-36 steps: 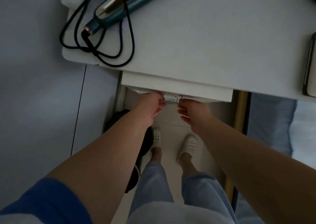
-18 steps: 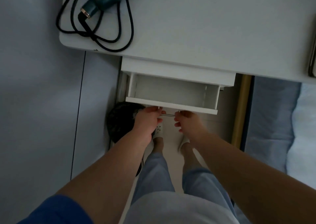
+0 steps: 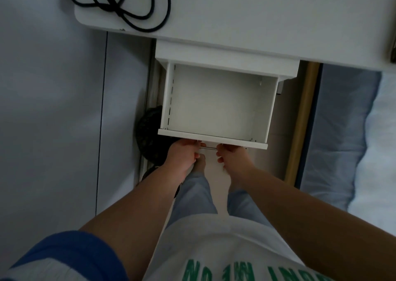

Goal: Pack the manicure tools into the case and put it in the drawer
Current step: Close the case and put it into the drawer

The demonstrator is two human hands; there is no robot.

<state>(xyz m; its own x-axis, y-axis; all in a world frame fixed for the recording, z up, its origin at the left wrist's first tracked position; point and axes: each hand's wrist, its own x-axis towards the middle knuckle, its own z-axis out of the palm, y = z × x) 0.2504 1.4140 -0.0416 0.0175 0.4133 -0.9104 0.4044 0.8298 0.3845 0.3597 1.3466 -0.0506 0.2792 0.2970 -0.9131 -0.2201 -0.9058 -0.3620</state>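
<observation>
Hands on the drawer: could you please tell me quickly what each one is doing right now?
Left hand: grips the drawer handle.
Right hand: grips the same handle; the drawer is pulled out.

White drawer point(image 3: 214, 135), black cable point(image 3: 137, 21), blue sleeve point(image 3: 64, 253), green-lettered white shirt point(image 3: 225, 248)

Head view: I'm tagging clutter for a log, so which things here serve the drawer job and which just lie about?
Job:
drawer, pulled open
drawer handle
left hand, gripping handle
right hand, gripping handle

Lying about:
black cable on desk
dark object on floor
bed
</observation>
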